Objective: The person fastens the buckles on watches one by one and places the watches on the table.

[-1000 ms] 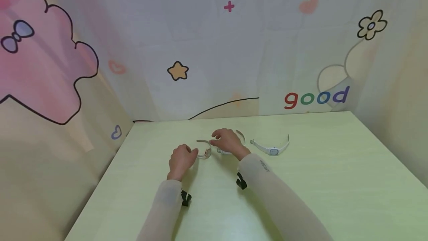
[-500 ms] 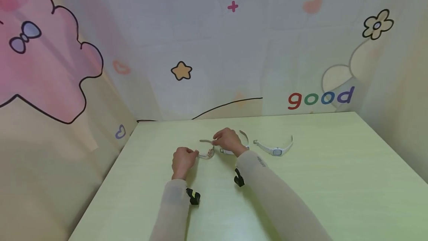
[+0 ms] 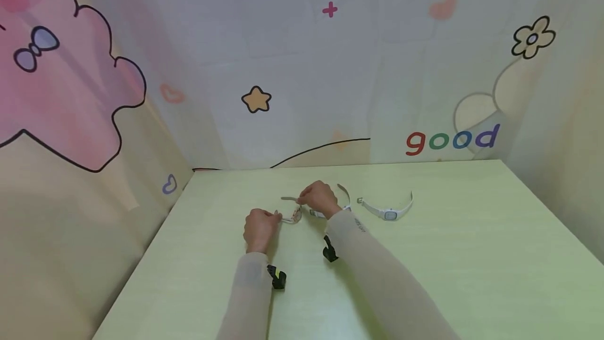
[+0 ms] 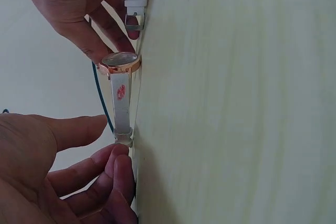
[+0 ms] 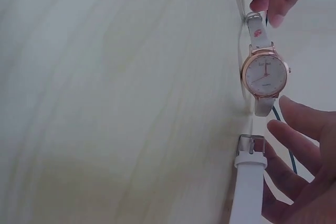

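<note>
White-strapped, round rose-gold wristwatch (image 5: 266,74), lying lengthwise between: we are poising left hand (image 3: 260,229) at silvery buckle (image 5: 253,16), right hand (image 3: 318,197) beside opposite strap (image 5: 264,108), both parted, gripping nothing.

In the head view, the right hand (image 3: 320,198) partly hides a white watch (image 3: 318,214). At four o'clock, the face (image 3: 390,215) of another watch (image 3: 402,211) is unreadably small.
</note>
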`<state>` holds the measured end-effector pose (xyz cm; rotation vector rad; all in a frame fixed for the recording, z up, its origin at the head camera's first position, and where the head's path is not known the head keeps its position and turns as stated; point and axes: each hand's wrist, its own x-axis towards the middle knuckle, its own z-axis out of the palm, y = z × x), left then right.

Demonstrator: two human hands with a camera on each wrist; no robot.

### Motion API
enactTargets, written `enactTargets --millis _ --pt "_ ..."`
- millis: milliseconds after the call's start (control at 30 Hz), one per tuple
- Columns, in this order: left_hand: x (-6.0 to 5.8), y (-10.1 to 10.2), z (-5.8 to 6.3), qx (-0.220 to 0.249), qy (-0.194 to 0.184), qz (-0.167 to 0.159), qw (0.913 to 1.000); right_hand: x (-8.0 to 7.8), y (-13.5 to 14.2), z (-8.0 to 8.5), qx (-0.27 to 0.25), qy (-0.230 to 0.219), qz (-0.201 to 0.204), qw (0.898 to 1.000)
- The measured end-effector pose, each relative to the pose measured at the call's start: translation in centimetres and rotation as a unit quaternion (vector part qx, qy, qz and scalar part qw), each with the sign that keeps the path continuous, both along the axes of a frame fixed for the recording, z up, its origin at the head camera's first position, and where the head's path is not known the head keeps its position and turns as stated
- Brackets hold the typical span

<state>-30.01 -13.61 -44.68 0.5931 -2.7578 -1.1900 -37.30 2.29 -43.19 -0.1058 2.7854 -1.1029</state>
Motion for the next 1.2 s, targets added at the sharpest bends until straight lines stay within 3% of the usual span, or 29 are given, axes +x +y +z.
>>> enactTargets --millis 267,833,1200 --pt "-0.22 0.10 0.07 -0.020 0.010 0.002 0.9998 -0.28 -0.06 -0.48 0.015 0.004 -0.012 1.000" --pt "-0.82 0.17 0.05 -0.031 -0.028 0.002 0.9991 0.28 -0.21 -0.07 0.053 -0.003 -0.041 0.998" --pt "-0.94 -0.08 -0.07 -0.004 -0.003 -0.003 1.0000 0.04 -0.14 -0.04 0.064 -0.011 -0.030 0.997"
